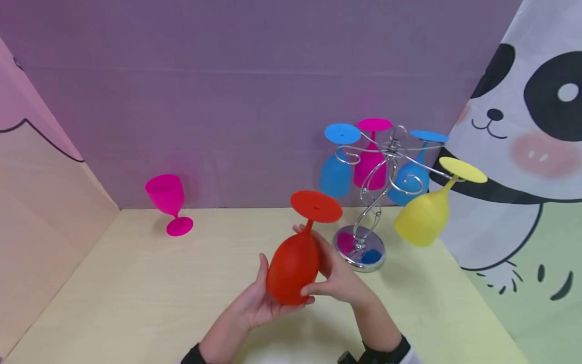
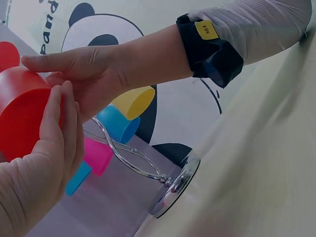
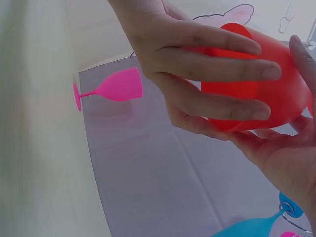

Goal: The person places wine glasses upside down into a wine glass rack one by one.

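Note:
A red goblet (image 1: pixel 292 268) is held upside down and slightly tilted over the table, its round foot (image 1: pixel 316 206) uppermost. My left hand (image 1: pixel 260 302) supports it from below, thumb up along the side. In the right wrist view the left fingers (image 3: pixel 217 69) lie fairly straight across its mouth. My right hand (image 1: pixel 340 278) grips the bowl from the right, thumb low on the near side and the other fingers behind, partly hidden by the goblet. Just right of it stands a chrome glass rack (image 1: pixel 369 212).
Upside down on the rack's arms hang two blue goblets (image 1: pixel 336 174) (image 1: pixel 411 182), a pink one (image 1: pixel 370 167) and a tilted yellow goblet (image 1: pixel 424 217). Another pink goblet (image 1: pixel 165 193) stands upright at the table's back left. A purple backdrop (image 1: pixel 204 126) closes off the rear.

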Action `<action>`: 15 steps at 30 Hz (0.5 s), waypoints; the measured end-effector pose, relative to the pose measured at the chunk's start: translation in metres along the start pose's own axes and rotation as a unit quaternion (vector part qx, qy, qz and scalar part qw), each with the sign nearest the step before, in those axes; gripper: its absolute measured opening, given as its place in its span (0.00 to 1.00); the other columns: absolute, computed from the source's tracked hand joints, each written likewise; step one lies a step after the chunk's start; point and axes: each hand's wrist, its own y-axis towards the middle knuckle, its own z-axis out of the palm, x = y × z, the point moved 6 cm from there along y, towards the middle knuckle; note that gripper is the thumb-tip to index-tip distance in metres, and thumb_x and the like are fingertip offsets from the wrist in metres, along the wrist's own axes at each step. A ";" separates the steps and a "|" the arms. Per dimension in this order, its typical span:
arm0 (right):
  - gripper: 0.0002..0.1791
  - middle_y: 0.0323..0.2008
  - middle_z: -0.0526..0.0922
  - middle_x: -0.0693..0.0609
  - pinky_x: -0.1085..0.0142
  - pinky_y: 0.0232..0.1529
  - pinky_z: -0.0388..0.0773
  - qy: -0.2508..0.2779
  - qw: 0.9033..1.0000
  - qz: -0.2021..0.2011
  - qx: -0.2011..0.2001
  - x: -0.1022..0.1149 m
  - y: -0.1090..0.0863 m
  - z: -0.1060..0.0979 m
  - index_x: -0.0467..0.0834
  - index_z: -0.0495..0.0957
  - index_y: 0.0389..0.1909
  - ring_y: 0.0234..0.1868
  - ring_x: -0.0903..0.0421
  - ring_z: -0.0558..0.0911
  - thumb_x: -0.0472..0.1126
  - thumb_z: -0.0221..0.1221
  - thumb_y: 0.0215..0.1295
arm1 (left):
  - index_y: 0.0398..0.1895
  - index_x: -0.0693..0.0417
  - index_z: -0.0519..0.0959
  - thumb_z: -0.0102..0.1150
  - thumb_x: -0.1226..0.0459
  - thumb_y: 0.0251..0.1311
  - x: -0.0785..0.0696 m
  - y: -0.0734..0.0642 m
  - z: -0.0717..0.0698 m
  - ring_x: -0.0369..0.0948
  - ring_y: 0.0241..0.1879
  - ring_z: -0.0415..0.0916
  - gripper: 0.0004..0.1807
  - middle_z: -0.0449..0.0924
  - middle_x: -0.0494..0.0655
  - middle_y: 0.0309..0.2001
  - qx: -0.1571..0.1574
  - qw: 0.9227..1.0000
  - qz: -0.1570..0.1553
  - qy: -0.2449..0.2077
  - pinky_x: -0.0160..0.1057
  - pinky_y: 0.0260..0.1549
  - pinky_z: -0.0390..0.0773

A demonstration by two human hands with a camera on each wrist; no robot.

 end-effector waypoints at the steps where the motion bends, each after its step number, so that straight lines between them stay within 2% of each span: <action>1: 0.50 0.70 0.61 0.49 0.60 0.57 0.78 -0.001 1.000 0.000 0.001 0.000 0.000 0.000 0.40 0.50 0.74 0.67 0.55 0.67 0.38 0.69 0.54 | 0.76 0.42 0.45 0.37 0.29 0.57 0.000 0.000 0.000 0.48 0.56 0.77 0.48 0.70 0.50 0.61 0.001 1.000 -0.001 -0.001 0.36 0.50 0.80; 7: 0.50 0.70 0.62 0.50 0.60 0.58 0.77 -0.010 1.000 0.002 0.005 0.002 0.000 0.002 0.42 0.50 0.74 0.67 0.55 0.68 0.38 0.69 0.54 | 0.76 0.43 0.45 0.36 0.27 0.56 0.002 0.001 0.000 0.47 0.55 0.79 0.50 0.71 0.50 0.60 0.006 1.000 -0.005 -0.004 0.35 0.50 0.80; 15: 0.50 0.68 0.63 0.41 0.63 0.57 0.77 -0.018 1.000 0.023 0.005 0.000 -0.004 0.001 0.43 0.49 0.74 0.66 0.58 0.69 0.39 0.69 0.55 | 0.74 0.43 0.49 0.35 0.26 0.55 0.006 0.003 0.000 0.47 0.52 0.81 0.49 0.73 0.50 0.57 0.018 1.000 -0.006 -0.024 0.35 0.49 0.80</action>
